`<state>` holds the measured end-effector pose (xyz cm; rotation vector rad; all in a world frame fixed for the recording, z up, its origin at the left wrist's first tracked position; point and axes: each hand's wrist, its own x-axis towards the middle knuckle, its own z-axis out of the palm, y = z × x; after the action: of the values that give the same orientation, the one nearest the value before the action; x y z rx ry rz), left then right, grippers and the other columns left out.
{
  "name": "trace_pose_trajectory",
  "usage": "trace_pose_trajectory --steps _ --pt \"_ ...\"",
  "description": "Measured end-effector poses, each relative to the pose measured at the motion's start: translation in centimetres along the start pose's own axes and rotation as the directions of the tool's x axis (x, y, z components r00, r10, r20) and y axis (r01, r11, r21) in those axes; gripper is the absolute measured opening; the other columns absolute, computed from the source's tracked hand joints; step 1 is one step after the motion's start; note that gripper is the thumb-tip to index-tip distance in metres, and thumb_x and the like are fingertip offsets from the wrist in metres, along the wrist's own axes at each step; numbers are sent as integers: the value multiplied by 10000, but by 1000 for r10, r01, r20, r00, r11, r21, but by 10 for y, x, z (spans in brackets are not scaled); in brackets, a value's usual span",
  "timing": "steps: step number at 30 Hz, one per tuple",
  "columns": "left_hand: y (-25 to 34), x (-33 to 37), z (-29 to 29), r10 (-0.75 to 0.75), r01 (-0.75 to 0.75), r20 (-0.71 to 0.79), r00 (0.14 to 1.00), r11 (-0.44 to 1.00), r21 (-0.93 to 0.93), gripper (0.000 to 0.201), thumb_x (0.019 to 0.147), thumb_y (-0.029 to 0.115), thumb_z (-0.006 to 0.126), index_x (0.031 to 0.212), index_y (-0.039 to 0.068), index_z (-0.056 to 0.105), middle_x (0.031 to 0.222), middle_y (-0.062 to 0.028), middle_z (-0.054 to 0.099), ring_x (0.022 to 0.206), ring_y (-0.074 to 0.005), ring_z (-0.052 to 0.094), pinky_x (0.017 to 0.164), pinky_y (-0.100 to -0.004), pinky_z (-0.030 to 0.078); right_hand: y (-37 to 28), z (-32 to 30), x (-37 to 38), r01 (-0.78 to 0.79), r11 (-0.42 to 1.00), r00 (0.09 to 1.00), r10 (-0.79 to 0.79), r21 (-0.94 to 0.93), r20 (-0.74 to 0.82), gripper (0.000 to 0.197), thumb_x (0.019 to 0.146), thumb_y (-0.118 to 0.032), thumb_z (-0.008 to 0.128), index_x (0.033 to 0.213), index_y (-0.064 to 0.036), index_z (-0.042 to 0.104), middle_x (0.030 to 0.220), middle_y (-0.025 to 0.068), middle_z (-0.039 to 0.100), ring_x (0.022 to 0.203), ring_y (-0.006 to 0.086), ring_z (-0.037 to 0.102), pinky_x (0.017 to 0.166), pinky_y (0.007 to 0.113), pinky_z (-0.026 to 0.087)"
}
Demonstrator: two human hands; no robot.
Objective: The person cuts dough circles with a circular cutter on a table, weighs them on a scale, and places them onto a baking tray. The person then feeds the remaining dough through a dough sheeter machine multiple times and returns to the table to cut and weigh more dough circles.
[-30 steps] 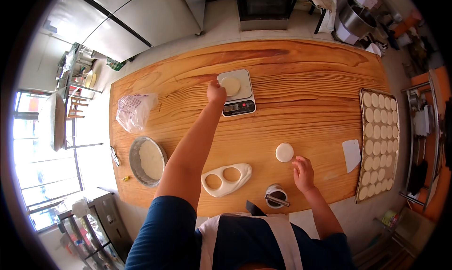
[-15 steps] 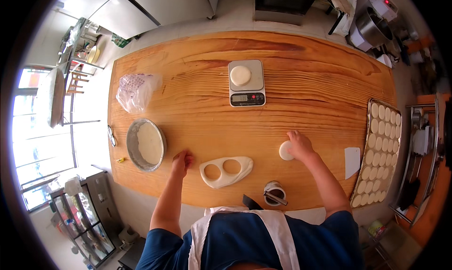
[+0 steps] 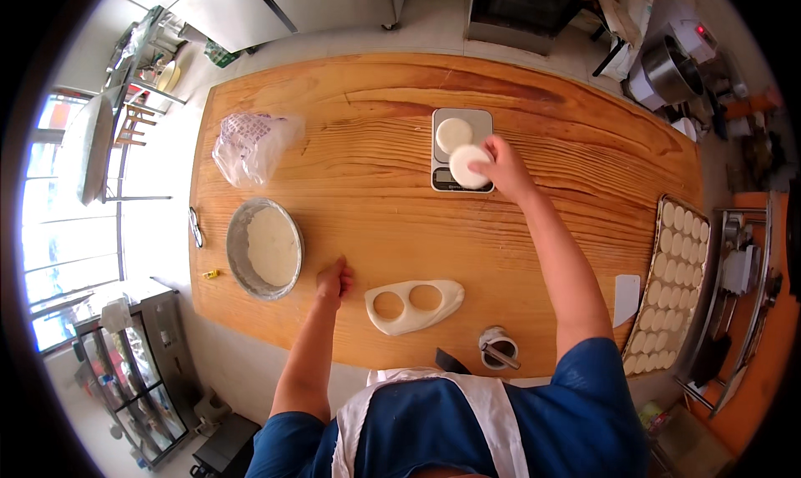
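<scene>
My right hand [image 3: 506, 169] pinches a round white dough disc [image 3: 467, 166] by its right edge, over the front of the kitchen scale [image 3: 484, 121]. This disc hides part of the scale's display. Another dough disc [image 3: 454, 135] lies flat on the weighing plate just behind. My left hand [image 3: 335, 279] rests on the table with its fingers curled in and nothing visible in them. To its left stands a metal bowl [image 3: 298, 257] with a pale floury mass inside. On its right lies a flat dough sheet [image 3: 415, 318] with two round holes cut through it.
A baking tray [image 3: 665, 201] full of dough discs sits at the right edge, beside a white scraper [image 3: 627, 299]. Near my apron is a small container [image 3: 492, 338] with a tool across it. A crumpled plastic bag [image 3: 250, 150] lies at the far left of the wooden table [image 3: 350, 219].
My right hand has lifted the dough disc from the table at right and carried it forward and left to the scale. The left hand stays by the bowl.
</scene>
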<state>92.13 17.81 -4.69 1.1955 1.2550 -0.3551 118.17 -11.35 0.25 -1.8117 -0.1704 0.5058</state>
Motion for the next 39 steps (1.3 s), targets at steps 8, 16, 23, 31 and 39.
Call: trace_pose_trajectory --steps 8,16,23,31,39 --pt "4 1 7 -14 14 -25 1000 1000 16 350 737 376 565 544 97 479 428 -18 442 311 -108 376 292 -224 266 -19 35 63 -112 794 990 34 -597 -139 553 544 -263 708 979 -8 481 999 172 467 929 267 474 778 334 404" --pt "-2 28 2 17 -3 161 987 996 -84 309 755 351 550 582 102 489 448 2 434 337 -91 385 281 -191 277 -2 63 -45 126 883 945 -245 -452 -216 307 593 -193 661 818 -51 507 903 169 449 816 292 468 684 349 405" --pt "5 37 -16 246 -158 440 864 961 -228 223 818 262 475 854 47 521 672 -61 540 537 -126 498 412 -155 376 -61 50 -215 176 959 982 -155 220 -109 312 587 -109 663 830 -23 486 773 79 526 703 166 506 624 280 412" --pt "-20 -236 168 -64 -162 998 28 984 68 554 788 478 417 1191 105 344 1196 -60 386 1152 -243 304 917 -409 290 -37 14 -355 194 745 925 79 638 -373 287 668 -97 629 875 -28 444 804 36 501 757 104 475 654 240 404" --pt "-107 -267 275 -315 -274 948 48 909 315 595 766 394 522 1196 47 303 1175 -110 400 1047 -256 441 888 -401 358 41 -93 -460 354 771 656 199 530 -728 308 702 -170 609 930 -36 451 860 87 541 828 148 521 683 264 438"
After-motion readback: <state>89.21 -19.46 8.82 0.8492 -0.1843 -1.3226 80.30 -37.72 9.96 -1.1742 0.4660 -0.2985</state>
